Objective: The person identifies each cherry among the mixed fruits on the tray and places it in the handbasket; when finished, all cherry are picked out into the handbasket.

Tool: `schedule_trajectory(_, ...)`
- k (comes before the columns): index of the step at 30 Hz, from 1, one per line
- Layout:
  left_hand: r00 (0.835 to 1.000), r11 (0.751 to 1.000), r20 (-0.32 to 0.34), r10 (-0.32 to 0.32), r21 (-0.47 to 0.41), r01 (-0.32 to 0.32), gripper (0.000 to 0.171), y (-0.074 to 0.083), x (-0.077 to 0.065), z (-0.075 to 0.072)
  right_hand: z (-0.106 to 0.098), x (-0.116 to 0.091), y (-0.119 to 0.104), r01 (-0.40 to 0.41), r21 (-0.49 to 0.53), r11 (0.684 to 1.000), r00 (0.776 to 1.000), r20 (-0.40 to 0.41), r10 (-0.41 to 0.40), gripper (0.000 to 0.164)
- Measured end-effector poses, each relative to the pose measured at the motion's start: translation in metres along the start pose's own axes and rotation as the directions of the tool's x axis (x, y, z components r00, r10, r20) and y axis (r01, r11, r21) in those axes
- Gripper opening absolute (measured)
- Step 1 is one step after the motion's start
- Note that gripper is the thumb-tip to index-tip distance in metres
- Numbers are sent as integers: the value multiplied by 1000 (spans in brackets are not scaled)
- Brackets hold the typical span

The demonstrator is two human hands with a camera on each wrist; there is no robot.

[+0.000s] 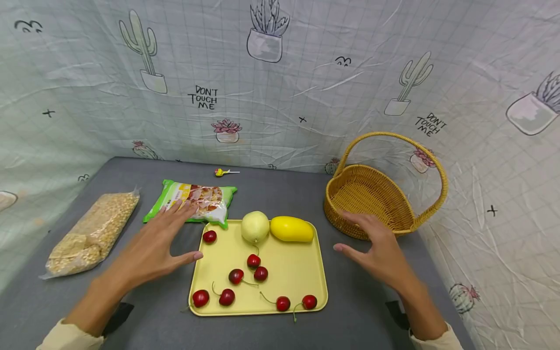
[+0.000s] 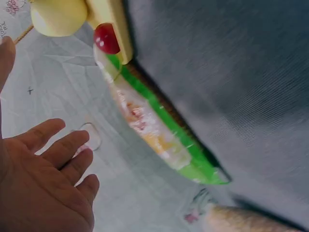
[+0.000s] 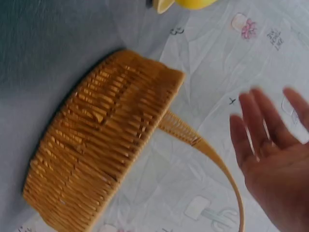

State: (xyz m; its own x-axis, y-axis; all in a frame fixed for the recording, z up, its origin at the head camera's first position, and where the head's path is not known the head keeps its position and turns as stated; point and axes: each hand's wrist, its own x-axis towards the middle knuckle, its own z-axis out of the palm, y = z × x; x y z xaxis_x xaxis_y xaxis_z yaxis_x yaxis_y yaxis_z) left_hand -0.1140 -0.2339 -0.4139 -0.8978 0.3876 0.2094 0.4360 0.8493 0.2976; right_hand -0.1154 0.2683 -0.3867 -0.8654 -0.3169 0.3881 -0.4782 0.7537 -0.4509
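My left hand (image 1: pixel 155 243) hovers at the left of the yellow tray (image 1: pixel 293 277), fingers spread and nothing held. Its fingertips overlap the green-and-white snack bag (image 1: pixel 207 199) in the head view. To the right, my right hand (image 1: pixel 378 248) is held up with fingers extended, between the tray and the wicker basket (image 1: pixel 363 192). On the tray sit a pale round fruit (image 1: pixel 255 226), a yellow oblong fruit (image 1: pixel 292 229) and several dark red cherries (image 1: pixel 226 297) with stems. In the right wrist view the basket (image 3: pixel 106 140) stands apart from the palm.
A clear bag of pale kernels (image 1: pixel 94 231) lies at the far left. Toward the back edge is a yellow-wrapped lollipop (image 1: pixel 220 172). The basket's tall arched handle (image 1: pixel 393 134) rises at the right. A printed cloth (image 1: pixel 280 87) hangs behind the grey table (image 1: pixel 280 333).
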Motion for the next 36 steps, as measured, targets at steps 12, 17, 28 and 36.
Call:
schedule_trajectory(12,995,989,53,-85,-120,91,83,-7,-13,12,16,-13,-2,87,231,969,960,241,-144,54)
schedule_trajectory(17,992,982,88,-96,-157,109,79,-11,-12,19,26,-18,-3,80,284,956,916,357,-183,52)
schedule_trajectory(28,989,969,120,-86,-222,111,70,-13,-10,34,48,-25,-9,32,303,953,821,535,-198,42)
schedule_trajectory(36,986,964,145,-82,-238,115,70,-12,-13,38,60,-29,-12,85,270,959,799,557,-228,38)
